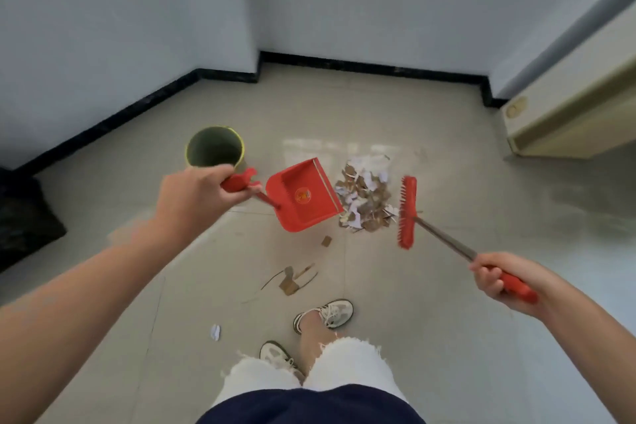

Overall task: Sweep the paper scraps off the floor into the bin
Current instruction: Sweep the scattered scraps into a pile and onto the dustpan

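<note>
My left hand (199,196) grips the red handle of a red dustpan (303,198), whose open edge faces a pile of brown and white paper scraps (366,194) on the floor. My right hand (500,277) holds the red grip of a broom; its red brush head (407,211) stands just right of the pile. The pan looks empty. A green round bin (215,149) stands open behind my left hand. Loose brown scraps (292,279) and one white scrap (215,332) lie nearer my feet.
White walls with a black skirting board (103,124) close the room at the back and left. A black bag (24,217) lies at the far left. A beige cabinet (568,120) stands at the right. My two shoes (327,315) are below the scraps.
</note>
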A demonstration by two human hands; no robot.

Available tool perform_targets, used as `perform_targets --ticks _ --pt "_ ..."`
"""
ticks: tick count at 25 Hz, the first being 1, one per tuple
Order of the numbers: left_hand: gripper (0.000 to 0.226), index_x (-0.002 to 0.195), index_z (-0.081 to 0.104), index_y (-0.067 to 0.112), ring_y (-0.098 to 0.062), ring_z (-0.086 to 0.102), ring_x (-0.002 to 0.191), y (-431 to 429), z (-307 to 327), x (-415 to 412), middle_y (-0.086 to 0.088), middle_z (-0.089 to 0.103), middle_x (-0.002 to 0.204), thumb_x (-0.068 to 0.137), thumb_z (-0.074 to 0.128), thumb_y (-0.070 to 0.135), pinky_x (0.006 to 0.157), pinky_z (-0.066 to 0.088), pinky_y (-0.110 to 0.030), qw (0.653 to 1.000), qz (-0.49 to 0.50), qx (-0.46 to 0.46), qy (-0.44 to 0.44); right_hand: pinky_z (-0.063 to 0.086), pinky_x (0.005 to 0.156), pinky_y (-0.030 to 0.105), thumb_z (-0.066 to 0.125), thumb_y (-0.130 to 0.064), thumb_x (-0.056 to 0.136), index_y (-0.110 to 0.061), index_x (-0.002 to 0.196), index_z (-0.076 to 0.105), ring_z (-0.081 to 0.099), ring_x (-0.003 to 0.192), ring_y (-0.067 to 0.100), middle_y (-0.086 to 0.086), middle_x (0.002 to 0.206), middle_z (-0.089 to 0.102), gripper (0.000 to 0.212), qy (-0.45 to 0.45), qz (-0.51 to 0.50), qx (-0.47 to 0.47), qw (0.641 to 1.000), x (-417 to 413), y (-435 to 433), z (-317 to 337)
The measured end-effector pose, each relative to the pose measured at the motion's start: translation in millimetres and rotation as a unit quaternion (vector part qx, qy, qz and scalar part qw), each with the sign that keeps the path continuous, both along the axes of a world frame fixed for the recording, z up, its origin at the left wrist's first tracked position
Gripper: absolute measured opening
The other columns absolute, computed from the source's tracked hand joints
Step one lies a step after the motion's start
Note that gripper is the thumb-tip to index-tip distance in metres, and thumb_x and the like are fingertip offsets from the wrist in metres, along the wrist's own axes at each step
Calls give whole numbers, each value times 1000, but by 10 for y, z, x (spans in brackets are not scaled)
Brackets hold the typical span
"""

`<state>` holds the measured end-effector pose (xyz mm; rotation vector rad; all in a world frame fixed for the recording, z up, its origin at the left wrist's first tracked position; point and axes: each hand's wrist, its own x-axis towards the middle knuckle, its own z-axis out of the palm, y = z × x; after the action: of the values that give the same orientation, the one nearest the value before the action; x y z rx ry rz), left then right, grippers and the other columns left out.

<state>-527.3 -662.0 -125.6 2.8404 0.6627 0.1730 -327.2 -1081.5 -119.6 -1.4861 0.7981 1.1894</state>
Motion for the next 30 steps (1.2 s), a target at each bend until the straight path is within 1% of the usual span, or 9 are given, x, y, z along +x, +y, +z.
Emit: perform_targets --ticks 7,12,15,17,18,20,23,26,30 --pt "60 52 30 23 -26 38 43 163 -347 -1401 3 31 43 73 70 63 41 25 -24 982 178 -31 55 32 24 14 67 6 70 -15 72 39 38 26 2 -9 54 31 36 135 -4 186 973 12 998 -230" --pt "64 53 45 15 -30 46 39 89 -516 -1786 -1 41 40 67 41 77 39 37 -26 947 295 -48 115 36 26 14 85 14 45 -14 69 38 42 28 2 -6 49 39 60 178 68 233 954 293 2130 -1107" --pt "64 55 45 17 -33 52 41 12 -598 -1768 -4 41 40 67 38 79 39 39 -28 923 352 -36 153 41 30 14 79 5 63 -12 73 42 45 33 3 -3 51 44 42 203 122 173 956 451 2592 -1738" --pt "69 55 46 13 -34 52 39 -28 -644 -1676 -4 32 40 69 35 80 40 30 -24 907 380 -53 175 45 34 18 62 -6 84 -6 84 48 50 39 10 3 57 52 14 168 284 64 942 606 2748 -2041" --pt "76 57 49 11 -35 51 39 -49 -680 -1639 -4 27 42 74 29 82 41 27 -24 901 383 -74 190 46 37 23 53 -10 91 -1 94 51 53 42 14 8 60 56 9 95 427 -28 899 698 2782 -2159" --pt "88 64 56 10 -36 53 43 -89 -687 -1520 -7 32 46 76 16 88 43 27 -26 906 373 -73 183 51 56 30 38 -13 96 4 122 47 63 64 26 19 85 65 33 -80 663 -174 724 905 2712 -2391" --pt "88 93 70 22 -34 56 60 -137 -851 -1476 -10 62 72 76 15 88 48 34 -32 904 394 -74 145 46 94 39 38 -19 94 -9 142 31 58 114 33 18 131 55 49 -221 772 -236 548 1260 2575 -2518" --pt "91 76 69 13 -34 46 45 -121 -949 -1345 -12 45 53 86 5 78 45 32 -32 904 339 -86 247 40 102 39 39 -24 94 -8 137 35 51 123 34 19 137 51 46 -216 781 -250 530 1517 2338 -2524" --pt "68 55 45 8 -29 37 36 -177 -800 -1142 -8 27 41 75 40 73 42 25 -24 889 416 -44 186 43 97 35 38 -18 94 -3 135 40 54 120 32 18 132 55 44 -162 819 -302 460 1735 1408 -2295"
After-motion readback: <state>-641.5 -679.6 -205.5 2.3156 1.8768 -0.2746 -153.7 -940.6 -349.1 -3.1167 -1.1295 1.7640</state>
